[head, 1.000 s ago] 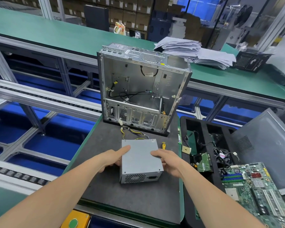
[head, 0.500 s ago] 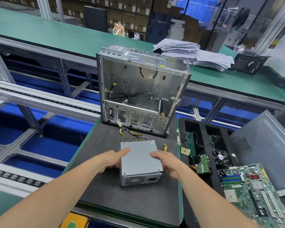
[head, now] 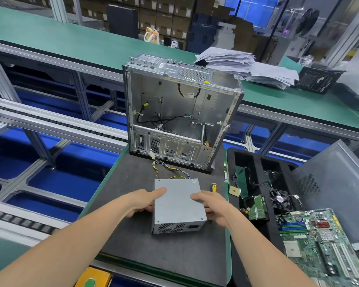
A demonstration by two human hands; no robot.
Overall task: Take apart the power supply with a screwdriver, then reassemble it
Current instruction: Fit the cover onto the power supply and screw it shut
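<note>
Grey metal power supply (head: 178, 204) sits on the worktop (head: 133, 235), our left hand (head: 142, 200) and right hand (head: 212, 206) grasping its sides. We judge disassembly is just starting; next, reach the yellow-handled screwdriver (head: 214, 187) at two o'clock.

Both bare forearms reached forward. The left hand (head: 142, 200) and right hand (head: 212, 207) faced each other, thumbs lying on top, fingers curled down the sides.

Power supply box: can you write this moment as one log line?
left hand: gripping power supply | right hand: gripping it | supply: on mat, closed | screwdriver: lying untouched
</note>
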